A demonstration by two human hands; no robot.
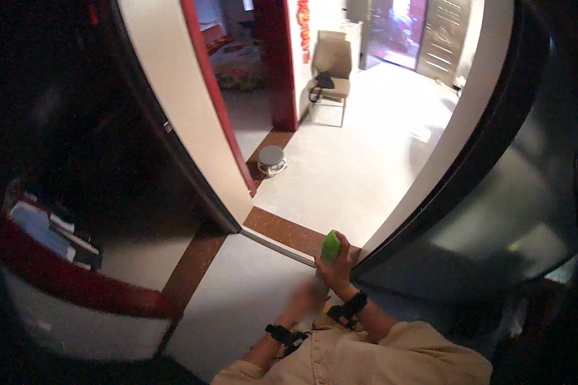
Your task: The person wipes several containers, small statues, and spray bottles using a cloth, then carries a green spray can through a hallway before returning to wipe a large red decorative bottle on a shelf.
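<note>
My right hand (pixel 337 269) is raised in front of my body, its fingers closed around a small bright green object (pixel 331 246) whose kind I cannot tell. Lower and to the left of it, my left hand (pixel 308 298) is held close to my belly. That hand is blurred, so its fingers and anything in them cannot be made out. Both wrists wear black straps, and I have a beige shirt on.
A doorway with a brown threshold strip (pixel 284 232) lies ahead. Beyond it, a grey-topped low stool (pixel 271 156) stands by a red door frame (pixel 282 72), and a beige chair (pixel 333 62) holds a black item. Dark panels flank both sides.
</note>
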